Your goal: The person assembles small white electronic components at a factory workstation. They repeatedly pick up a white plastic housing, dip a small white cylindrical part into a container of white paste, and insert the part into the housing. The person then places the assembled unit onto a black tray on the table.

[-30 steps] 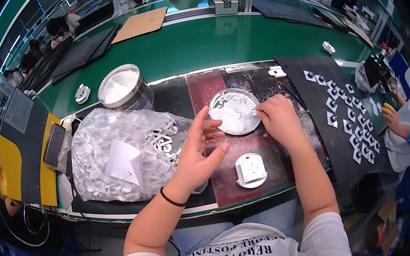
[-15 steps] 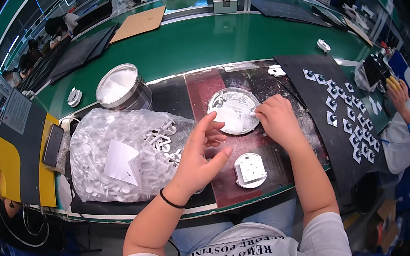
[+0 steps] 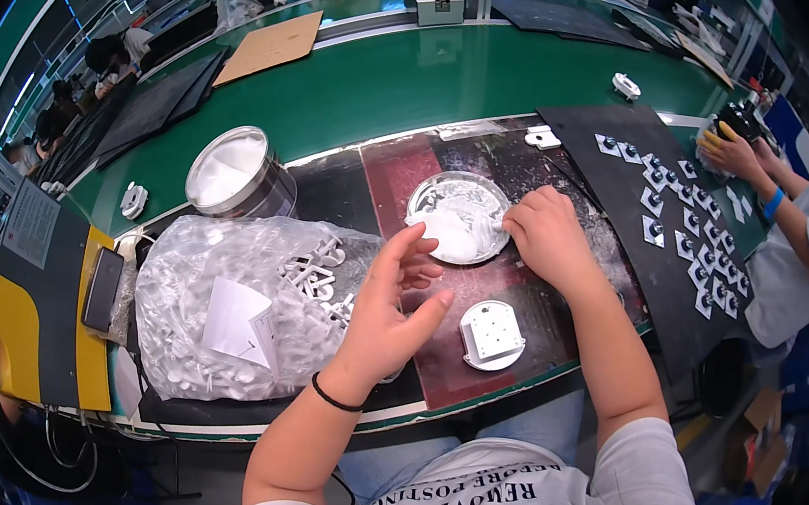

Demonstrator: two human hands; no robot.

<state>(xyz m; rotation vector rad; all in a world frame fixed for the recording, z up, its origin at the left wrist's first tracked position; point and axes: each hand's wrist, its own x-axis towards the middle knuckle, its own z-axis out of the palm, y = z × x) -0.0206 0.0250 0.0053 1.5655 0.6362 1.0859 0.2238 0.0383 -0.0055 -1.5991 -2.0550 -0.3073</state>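
Shallow round dish (image 3: 437, 193), part-covered with a white substance (image 3: 454, 235), sits on a red-and-black work surface (image 3: 396, 168) in front of a seated worker. The right hand (image 3: 547, 230) is bent in at the dish's right rim, fingertips bunched; whether they pinch anything cannot be told. The left hand (image 3: 394, 296) is loosely spread, thumb apart from curved fingers, near the dish's lower left. Nearer the worker lies a white round-edged part (image 3: 492, 336); at left, a clear plastic bag (image 3: 191, 309) of white pieces carries a folded paper sheet (image 3: 239, 322), its marks too small to read. Dark capital lettering runs across the worker's white shirt (image 3: 498, 489), upside down in this view. On a yellow-and-grey machine (image 3: 49, 304), a pale panel (image 3: 30, 221) bears fine, illegible print. At right, a co-worker (image 3: 801, 230) wears a blue wristband (image 3: 773, 204).
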